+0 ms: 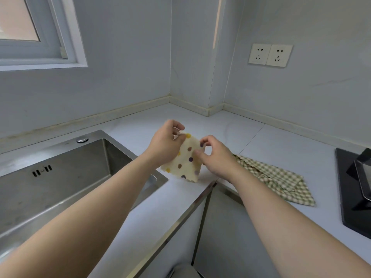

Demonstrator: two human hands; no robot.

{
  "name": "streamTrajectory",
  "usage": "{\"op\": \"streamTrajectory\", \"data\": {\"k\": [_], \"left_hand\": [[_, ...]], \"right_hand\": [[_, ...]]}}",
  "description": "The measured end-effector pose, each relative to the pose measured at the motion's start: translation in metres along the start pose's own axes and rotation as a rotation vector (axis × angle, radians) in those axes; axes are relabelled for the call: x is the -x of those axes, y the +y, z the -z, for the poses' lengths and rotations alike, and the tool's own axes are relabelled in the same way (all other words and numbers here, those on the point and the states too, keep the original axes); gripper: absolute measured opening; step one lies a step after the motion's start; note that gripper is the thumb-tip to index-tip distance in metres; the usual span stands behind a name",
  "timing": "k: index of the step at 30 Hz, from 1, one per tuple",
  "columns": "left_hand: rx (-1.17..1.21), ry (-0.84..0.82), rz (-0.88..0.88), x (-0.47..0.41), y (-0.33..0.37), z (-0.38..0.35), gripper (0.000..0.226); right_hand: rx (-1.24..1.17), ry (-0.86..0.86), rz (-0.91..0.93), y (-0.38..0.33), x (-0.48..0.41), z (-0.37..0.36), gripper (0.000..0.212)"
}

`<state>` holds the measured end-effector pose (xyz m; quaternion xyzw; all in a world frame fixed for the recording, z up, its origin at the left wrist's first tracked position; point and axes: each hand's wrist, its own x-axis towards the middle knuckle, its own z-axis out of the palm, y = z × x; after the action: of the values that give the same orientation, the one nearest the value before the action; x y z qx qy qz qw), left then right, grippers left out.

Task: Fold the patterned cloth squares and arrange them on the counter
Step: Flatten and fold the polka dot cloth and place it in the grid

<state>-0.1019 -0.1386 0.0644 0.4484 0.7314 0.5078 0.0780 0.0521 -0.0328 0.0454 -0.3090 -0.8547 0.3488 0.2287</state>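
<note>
A cream cloth with yellow, brown and purple dots (185,161) hangs above the white counter (140,129), held up by both hands. My left hand (166,143) pinches its upper left corner. My right hand (215,157) pinches its upper right edge with thumb and fingers. The cloth's lower corner hangs near the counter's front edge. A green and cream checked cloth (279,181) lies crumpled flat on the counter to the right, partly behind my right wrist.
A steel sink (60,177) is set into the counter at the left. A black hob (353,193) sits at the right edge. The walls meet in a corner behind, with two sockets (270,55) on the right wall.
</note>
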Motion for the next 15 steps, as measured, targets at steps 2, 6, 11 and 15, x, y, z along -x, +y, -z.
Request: {"op": "streamTrajectory", "data": {"k": [2,6,11,15], "left_hand": [[0.001,-0.001,-0.05,0.003,0.011,0.003,0.017],[-0.041,-0.004,-0.138,0.007,0.028,0.013,0.022],[0.003,-0.023,-0.191,0.009,0.037,0.023,0.026],[0.117,-0.068,-0.159,0.01,0.037,0.029,0.028]], "right_hand": [[0.016,0.009,0.035,-0.004,0.005,0.009,0.018],[0.036,0.029,0.084,-0.008,0.015,0.029,0.018],[-0.038,-0.055,0.065,-0.012,0.029,0.043,0.024],[-0.224,-0.137,0.069,-0.017,0.04,0.047,0.023]]}}
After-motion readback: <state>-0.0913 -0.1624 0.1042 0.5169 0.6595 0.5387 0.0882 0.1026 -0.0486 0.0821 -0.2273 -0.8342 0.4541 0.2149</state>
